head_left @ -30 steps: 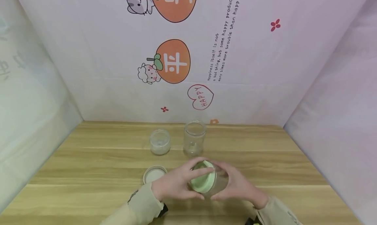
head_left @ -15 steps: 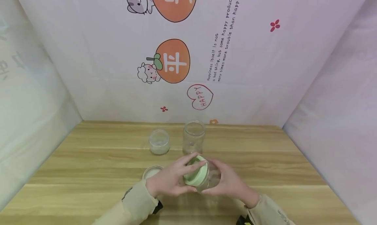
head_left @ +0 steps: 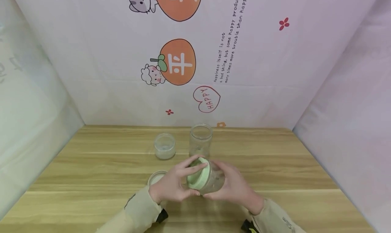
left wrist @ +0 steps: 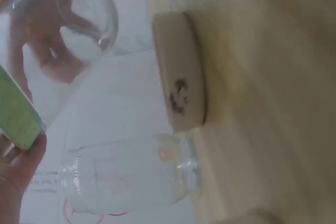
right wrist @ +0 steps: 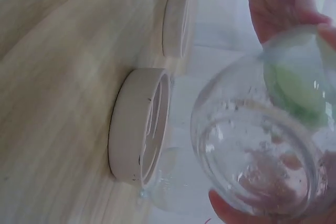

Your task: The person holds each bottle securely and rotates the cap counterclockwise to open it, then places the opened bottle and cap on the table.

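My left hand (head_left: 174, 182) grips the green lid (head_left: 198, 175) on the end of a clear jar (head_left: 216, 179); its fingers and thumb spread round the rim. My right hand (head_left: 235, 189) holds the jar's body from the right. The jar is tilted above the table, lid end to the left. In the right wrist view the jar's round base (right wrist: 257, 156) faces the camera, and the green lid shows through the clear wall. The left wrist view catches only the edge of the green lid (left wrist: 18, 111) beside my fingertips.
Behind my hands stand a tall open jar (head_left: 200, 139) and a short clear jar (head_left: 165, 146). A pale lid (head_left: 156, 177) lies partly hidden behind my left hand. Two beige lids, one nearer (right wrist: 137, 127) and one farther lid (right wrist: 176, 24), lie on the table in the right wrist view.
Both hands have moved a little left and away from me, carrying the jar and its green lid along. The other jars have stayed in place.
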A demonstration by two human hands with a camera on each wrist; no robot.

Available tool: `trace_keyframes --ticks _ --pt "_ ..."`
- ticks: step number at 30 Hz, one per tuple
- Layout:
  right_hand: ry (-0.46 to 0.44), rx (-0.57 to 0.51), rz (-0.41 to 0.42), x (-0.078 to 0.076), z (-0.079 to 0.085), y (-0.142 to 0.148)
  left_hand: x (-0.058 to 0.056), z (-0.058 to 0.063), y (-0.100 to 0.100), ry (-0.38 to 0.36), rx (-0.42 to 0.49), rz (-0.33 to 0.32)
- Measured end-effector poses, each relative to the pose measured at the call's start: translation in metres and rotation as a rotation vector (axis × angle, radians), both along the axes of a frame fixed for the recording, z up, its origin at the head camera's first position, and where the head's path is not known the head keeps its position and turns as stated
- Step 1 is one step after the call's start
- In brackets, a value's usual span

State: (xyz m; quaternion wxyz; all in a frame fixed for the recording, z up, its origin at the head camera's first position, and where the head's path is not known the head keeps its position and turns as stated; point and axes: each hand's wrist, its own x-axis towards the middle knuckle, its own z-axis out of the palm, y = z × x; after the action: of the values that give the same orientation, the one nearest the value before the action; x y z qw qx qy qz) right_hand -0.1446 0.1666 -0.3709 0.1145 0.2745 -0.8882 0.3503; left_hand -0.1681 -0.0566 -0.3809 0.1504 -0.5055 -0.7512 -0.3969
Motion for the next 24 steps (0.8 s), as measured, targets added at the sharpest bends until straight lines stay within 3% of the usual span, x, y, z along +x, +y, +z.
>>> trace_keyframes --ticks 6,12,15,19,24 --pt "0.078 0.044 -0.114 -0.001 -0.004 -0.008 0.006 0.001 0.003 -0.247 0.015 0.145" --pt "0.316 0.102 -0.148 -0.01 -0.005 -0.012 0.009 0.005 0.014 -0.445 0.102 0.26" --pt "0.39 0.137 -0.158 -0.015 -0.006 -0.013 0.008 0.005 0.018 -0.541 0.143 0.289" --pt "0.398 0.151 -0.147 -0.017 -0.011 -0.011 0.007 0.004 0.018 -0.578 0.103 0.305" --pt "0.39 0.132 -0.119 -0.017 -0.013 -0.008 0.007 0.007 0.014 -0.559 -0.01 0.3"
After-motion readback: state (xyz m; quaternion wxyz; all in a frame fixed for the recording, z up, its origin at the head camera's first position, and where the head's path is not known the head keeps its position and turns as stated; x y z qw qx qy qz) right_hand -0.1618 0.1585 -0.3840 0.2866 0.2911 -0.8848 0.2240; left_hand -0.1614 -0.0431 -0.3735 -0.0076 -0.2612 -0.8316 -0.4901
